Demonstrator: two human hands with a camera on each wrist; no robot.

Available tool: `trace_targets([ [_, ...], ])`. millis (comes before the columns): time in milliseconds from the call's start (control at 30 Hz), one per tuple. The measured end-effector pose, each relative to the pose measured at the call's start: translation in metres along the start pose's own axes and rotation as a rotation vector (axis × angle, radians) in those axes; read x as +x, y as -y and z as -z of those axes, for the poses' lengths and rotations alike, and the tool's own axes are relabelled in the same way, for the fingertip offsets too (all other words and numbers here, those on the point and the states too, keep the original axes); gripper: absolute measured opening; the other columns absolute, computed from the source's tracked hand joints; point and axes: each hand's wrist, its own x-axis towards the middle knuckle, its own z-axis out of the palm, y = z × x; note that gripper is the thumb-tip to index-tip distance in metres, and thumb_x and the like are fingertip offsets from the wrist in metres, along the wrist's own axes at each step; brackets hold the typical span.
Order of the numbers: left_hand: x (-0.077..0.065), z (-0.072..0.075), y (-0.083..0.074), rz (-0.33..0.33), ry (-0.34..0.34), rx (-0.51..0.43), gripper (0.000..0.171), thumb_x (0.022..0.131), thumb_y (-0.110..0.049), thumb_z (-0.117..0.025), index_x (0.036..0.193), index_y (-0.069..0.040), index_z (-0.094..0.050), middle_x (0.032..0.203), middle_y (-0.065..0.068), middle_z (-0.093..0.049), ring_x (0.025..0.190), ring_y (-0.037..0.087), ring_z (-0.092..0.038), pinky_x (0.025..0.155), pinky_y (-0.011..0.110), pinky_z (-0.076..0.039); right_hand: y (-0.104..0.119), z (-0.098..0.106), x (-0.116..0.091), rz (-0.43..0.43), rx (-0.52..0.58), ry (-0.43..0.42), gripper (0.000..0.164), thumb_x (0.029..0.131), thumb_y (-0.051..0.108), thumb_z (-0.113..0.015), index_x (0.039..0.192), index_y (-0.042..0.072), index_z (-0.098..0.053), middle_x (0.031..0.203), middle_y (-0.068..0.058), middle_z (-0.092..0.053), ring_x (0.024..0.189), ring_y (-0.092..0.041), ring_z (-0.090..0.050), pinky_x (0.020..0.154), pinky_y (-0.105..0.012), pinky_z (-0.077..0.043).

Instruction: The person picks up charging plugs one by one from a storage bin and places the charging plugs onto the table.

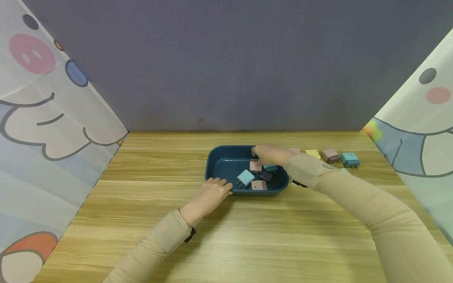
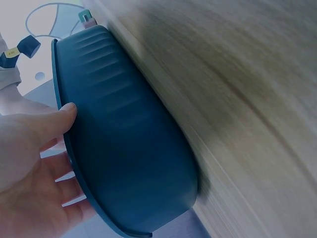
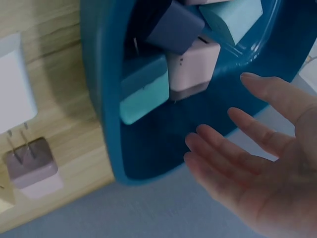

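A dark blue plastic bin (image 1: 223, 168) stands on the table with several plug chargers inside. Among them are a light blue charger (image 1: 245, 177), a pink charger (image 1: 259, 185), a navy charger (image 3: 176, 27) and a teal charger (image 3: 146, 94). My left hand (image 1: 210, 195) holds the bin's near left rim; in the left wrist view its thumb (image 2: 67, 116) lies on the outer wall, the fingers behind the rim. Over the bin's far right part hovers my right hand (image 3: 257, 163), its fingers spread and loosely bent with nothing between them.
Right of the bin more chargers lie on the wooden table (image 1: 159, 165): a yellow one (image 1: 313, 153), a pink one (image 1: 330, 155) and a teal one (image 1: 350, 159). A grey panel (image 1: 240, 78) rises behind the table, with cartoon-printed sheets at both sides.
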Motion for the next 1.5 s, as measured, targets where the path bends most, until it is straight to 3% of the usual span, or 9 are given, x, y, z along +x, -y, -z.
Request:
trace_targets([
  [267, 0.000, -0.001, 0.000, -0.008, -0.018, 0.000, 0.013, 0.083, -0.025, -0.061, 0.079, -0.013, -0.060, 0.070, -0.001, -0.056, 0.059, 0.013, -0.049, 0.051, 0.023, -0.031, 0.005, -0.007, 0.010, 0.003, -0.043, -0.021, 0.042, 0.086, 0.013, -0.059, 0.124, 0.002, -0.047, 0.123, -0.014, -0.050, 0.103, -0.026, -0.053, 0.080, -0.035, -0.044],
  [500, 0.000, -0.001, 0.000, -0.010, -0.025, 0.001, 0.012, 0.083, -0.025, -0.061, 0.079, -0.013, -0.060, 0.069, -0.001, -0.056, 0.059, 0.013, -0.049, 0.051, 0.023, -0.032, 0.006, -0.013, 0.019, 0.027, -0.067, -0.043, 0.041, 0.084, 0.012, -0.060, 0.122, 0.001, -0.048, 0.119, -0.015, -0.051, 0.103, -0.027, -0.052, 0.081, -0.035, -0.043],
  [767, 0.000, -0.003, 0.001, -0.013, -0.027, -0.002, 0.012, 0.083, -0.025, -0.061, 0.079, -0.013, -0.060, 0.069, -0.001, -0.056, 0.059, 0.013, -0.049, 0.051, 0.023, -0.032, 0.008, -0.018, 0.021, -0.002, -0.055, -0.046, 0.036, 0.085, 0.009, -0.059, 0.119, 0.002, -0.050, 0.116, -0.017, -0.049, 0.101, -0.029, -0.049, 0.080, -0.037, -0.042],
  [1300, -0.001, -0.001, -0.001, -0.006, 0.008, -0.003, 0.011, 0.083, -0.024, -0.061, 0.081, -0.014, -0.061, 0.071, -0.001, -0.057, 0.060, 0.013, -0.049, 0.052, 0.022, -0.032, 0.011, -0.024, 0.030, -0.041, -0.061, 0.013, 0.035, 0.083, -0.005, -0.055, 0.117, 0.001, -0.050, 0.116, -0.017, -0.049, 0.100, -0.027, -0.049, 0.079, -0.034, -0.042],
  [1500, -0.001, -0.001, 0.000, -0.010, -0.009, -0.003, 0.011, 0.083, -0.024, -0.061, 0.080, -0.014, -0.061, 0.070, -0.001, -0.057, 0.059, 0.013, -0.049, 0.051, 0.022, -0.030, 0.010, -0.025, 0.034, -0.047, -0.068, 0.027, 0.039, 0.079, -0.007, -0.056, 0.117, 0.002, -0.050, 0.116, -0.015, -0.050, 0.091, -0.023, -0.049, 0.069, -0.031, -0.040],
])
